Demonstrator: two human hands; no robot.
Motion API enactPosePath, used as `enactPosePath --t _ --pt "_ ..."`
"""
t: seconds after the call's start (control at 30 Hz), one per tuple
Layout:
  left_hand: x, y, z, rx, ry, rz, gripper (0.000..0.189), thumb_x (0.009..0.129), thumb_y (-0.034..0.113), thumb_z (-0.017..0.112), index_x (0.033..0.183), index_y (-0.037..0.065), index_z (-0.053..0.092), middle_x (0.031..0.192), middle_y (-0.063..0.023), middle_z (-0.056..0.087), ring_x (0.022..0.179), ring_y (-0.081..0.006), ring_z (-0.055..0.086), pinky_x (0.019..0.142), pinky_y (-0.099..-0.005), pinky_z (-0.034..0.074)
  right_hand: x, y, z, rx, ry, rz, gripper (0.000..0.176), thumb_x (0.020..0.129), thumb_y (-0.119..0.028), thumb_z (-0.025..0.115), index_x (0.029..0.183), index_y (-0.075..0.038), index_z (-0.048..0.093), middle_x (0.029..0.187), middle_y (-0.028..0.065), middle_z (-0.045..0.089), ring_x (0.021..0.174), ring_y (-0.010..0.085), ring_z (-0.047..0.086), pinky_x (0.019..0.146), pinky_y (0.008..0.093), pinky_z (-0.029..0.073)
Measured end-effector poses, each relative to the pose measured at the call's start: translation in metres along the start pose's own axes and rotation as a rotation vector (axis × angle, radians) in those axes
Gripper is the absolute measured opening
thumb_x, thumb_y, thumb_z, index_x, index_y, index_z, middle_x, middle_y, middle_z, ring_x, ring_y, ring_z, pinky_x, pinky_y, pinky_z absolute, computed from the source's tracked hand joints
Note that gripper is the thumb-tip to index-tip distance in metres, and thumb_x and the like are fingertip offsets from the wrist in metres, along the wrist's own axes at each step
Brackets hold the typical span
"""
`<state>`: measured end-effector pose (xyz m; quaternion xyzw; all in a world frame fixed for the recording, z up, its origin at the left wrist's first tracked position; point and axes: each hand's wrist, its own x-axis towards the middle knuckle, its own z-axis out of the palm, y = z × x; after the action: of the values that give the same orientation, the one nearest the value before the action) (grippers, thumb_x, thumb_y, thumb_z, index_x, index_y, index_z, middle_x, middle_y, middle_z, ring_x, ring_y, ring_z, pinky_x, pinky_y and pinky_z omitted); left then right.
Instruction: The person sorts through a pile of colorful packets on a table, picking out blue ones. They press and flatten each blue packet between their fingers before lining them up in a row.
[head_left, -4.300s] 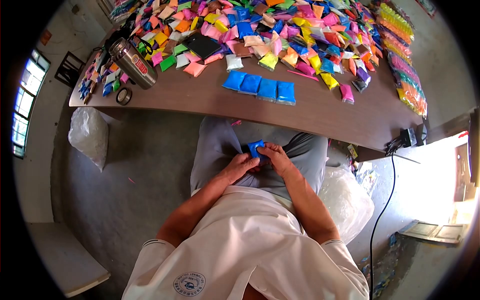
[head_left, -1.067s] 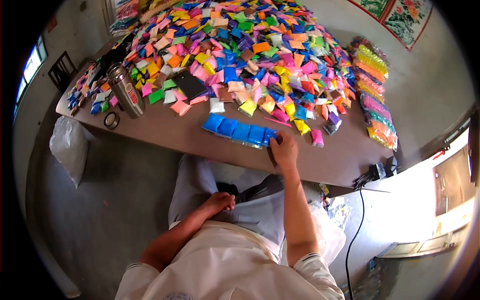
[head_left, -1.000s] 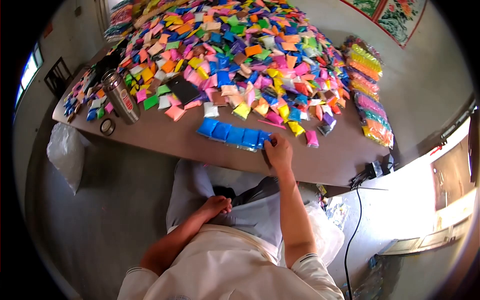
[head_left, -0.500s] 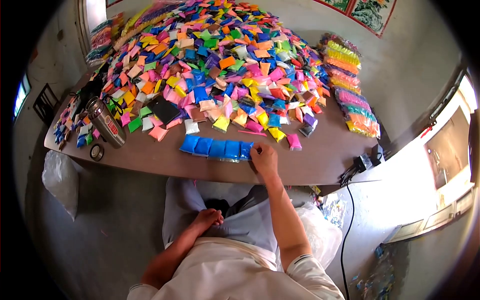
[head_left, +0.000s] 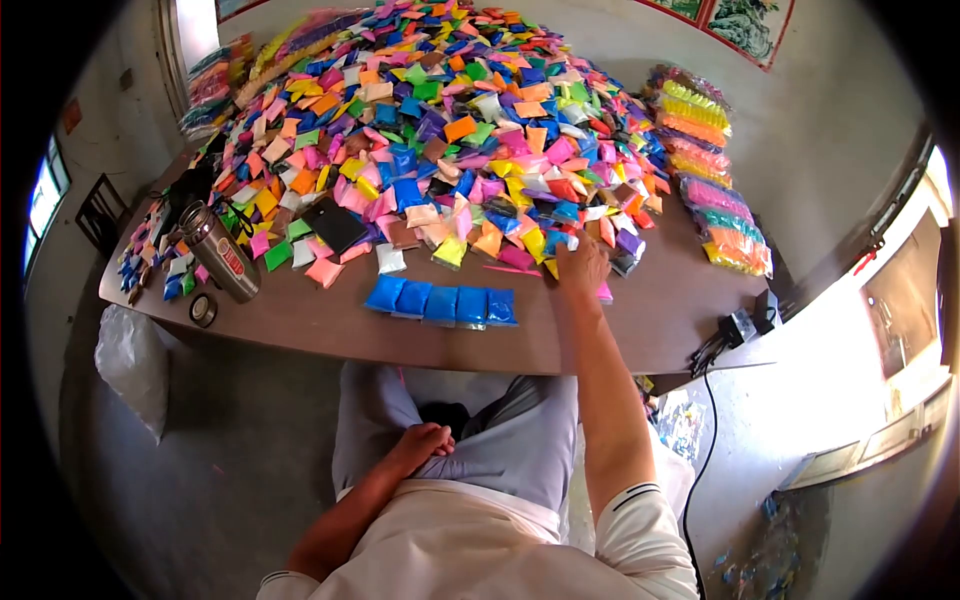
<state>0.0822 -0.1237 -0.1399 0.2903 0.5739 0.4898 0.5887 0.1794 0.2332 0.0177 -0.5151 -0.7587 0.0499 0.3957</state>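
Across the tabletop (head_left: 650,320), my right hand (head_left: 582,268) probes the packet heap (head_left: 450,110) at one o'clock, grip unclear, while my left hand (head_left: 420,447) lies slack and empty in my lap; tugging could spill packets over the blue row (head_left: 441,301).

A row of packets (head_left: 440,302) is seen in bright blue on the brown tabletop (head_left: 330,325). The heap of packets (head_left: 450,110) behind is mixed in pink, yellow, orange, green, blue, purple and white. The silver flask (head_left: 222,255) is marked with a red label. Grey trousers (head_left: 520,450) are worn.
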Motion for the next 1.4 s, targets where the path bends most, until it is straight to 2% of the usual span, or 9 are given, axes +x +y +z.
enactPosePath --t 0.23,0.43,0.5,0.53,0.67,0.77,1.1,1.3,1.4 --pt "0.003 -0.003 0.000 0.028 0.031 -0.014 0.033 0.091 0.030 0.048 0.086 -0.001 0.058 0.083 -0.0078 0.061 0.075 -0.0123 0.058 0.068 -0.0229 0.048 0.018 0.008 0.025 -0.101 -0.082 0.012 0.042 0.073 -0.034 0.061 0.105 -0.006 0.057 0.093 0.0171 0.063 0.093 0.0346 0.056 0.082 0.0466 0.039" --pt "0.002 -0.005 -0.002 -0.021 0.012 -0.021 0.032 0.092 0.030 0.046 0.088 -0.001 0.055 0.086 -0.0084 0.059 0.078 -0.0133 0.058 0.070 -0.0248 0.048 0.045 0.044 0.022 0.168 -0.405 0.140 0.030 0.074 -0.017 0.058 0.099 -0.002 0.059 0.091 0.0167 0.063 0.079 0.0313 0.061 0.067 0.0391 0.048" --pt "0.004 -0.008 -0.002 -0.049 0.037 -0.014 0.032 0.090 0.031 0.049 0.084 0.000 0.057 0.083 -0.0079 0.061 0.074 -0.0122 0.059 0.066 -0.0236 0.048 0.042 0.050 0.007 0.733 -0.485 0.272 0.031 0.072 -0.007 0.062 0.103 -0.004 0.057 0.084 0.0072 0.060 0.076 0.0214 0.060 0.062 0.0307 0.048" --pt "0.004 -0.009 -0.001 -0.055 0.029 -0.013 0.032 0.090 0.031 0.049 0.084 0.000 0.057 0.083 -0.0079 0.061 0.074 -0.0122 0.059 0.066 -0.0236 0.048 0.042 0.047 -0.007 0.821 -0.530 0.407 0.024 0.076 -0.001 0.057 0.100 -0.003 0.056 0.084 0.0045 0.057 0.074 0.0205 0.058 0.059 0.0331 0.048" --pt "0.007 -0.007 -0.001 -0.042 0.015 -0.017 0.032 0.089 0.031 0.050 0.077 0.002 0.057 0.081 -0.0073 0.061 0.073 -0.0121 0.059 0.065 -0.0238 0.048 0.041 0.067 -0.013 1.410 -0.561 0.551 0.020 0.084 -0.007 0.054 0.102 0.001 0.052 0.086 0.0095 0.056 0.074 0.0196 0.059 0.058 0.0337 0.051" --pt "0.007 -0.003 0.001 -0.018 0.005 -0.026 0.032 0.090 0.031 0.050 0.077 0.002 0.057 0.082 -0.0073 0.060 0.074 -0.0129 0.058 0.067 -0.0249 0.048 0.031 0.049 -0.036 1.550 -0.526 0.643 0.016 0.086 -0.012 0.055 0.098 -0.002 0.053 0.082 0.0060 0.058 0.071 0.0167 0.059 0.056 0.0274 0.050" --pt "0.008 0.000 0.002 0.067 0.021 -0.072 0.033 0.090 0.032 0.050 0.082 0.000 0.058 0.081 -0.0077 0.060 0.073 -0.0128 0.058 0.068 -0.0240 0.048 -0.030 0.009 -0.069 1.590 -0.350 0.424 0.022 0.085 -0.016 0.058 0.102 -0.003 0.054 0.085 0.0039 0.058 0.073 0.0128 0.058 0.064 0.0263 0.050" --pt "0.006 0.004 0.006 0.034 0.026 -0.007 0.038 0.089 0.037 0.049 0.080 0.002 0.058 0.074 -0.0056 0.061 0.067 -0.0106 0.056 0.065 -0.0222 0.046 -0.159 -0.021 -0.088 1.653 -0.549 0.545 0.018 0.084 -0.021 0.060 0.092 -0.006 0.056 0.072 0.0016 0.057 0.059 0.0102 0.056 0.051 0.0229 0.047" --pt "0.004 -0.003 0.002 -0.035 0.028 -0.056 0.042 0.090 0.042 0.047 0.083 0.002 0.056 0.078 -0.0073 0.060 0.072 -0.0129 0.057 0.067 -0.0251 0.047 -0.220 -0.032 -0.060 1.600 -0.828 0.781 0.015 0.086 -0.022 0.058 0.082 -0.007 0.059 0.066 0.0004 0.057 0.055 0.0078 0.053 0.046 0.0209 0.040"
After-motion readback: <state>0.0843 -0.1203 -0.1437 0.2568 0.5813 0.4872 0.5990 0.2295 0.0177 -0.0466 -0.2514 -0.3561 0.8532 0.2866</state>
